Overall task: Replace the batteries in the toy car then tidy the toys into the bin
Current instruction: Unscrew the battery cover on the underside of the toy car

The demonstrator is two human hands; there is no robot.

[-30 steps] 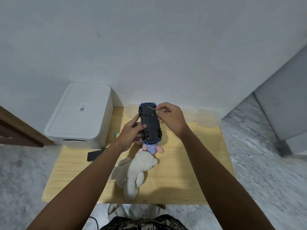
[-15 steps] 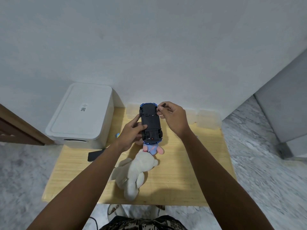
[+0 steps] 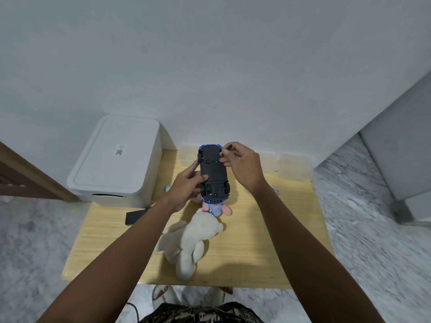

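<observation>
Right hand (image 3: 242, 167) shifted rightward; toy car (image 3: 213, 173) underside-up, lengthwise away.

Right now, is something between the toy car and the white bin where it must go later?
Yes. The bin stands left of the toy car with its lid closed, so the lid blocks the way in. The left hand holds the car; the right hand pinches a thin tool.

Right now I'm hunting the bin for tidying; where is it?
The white lidded bin sits far left on the table, against the wall.
</observation>
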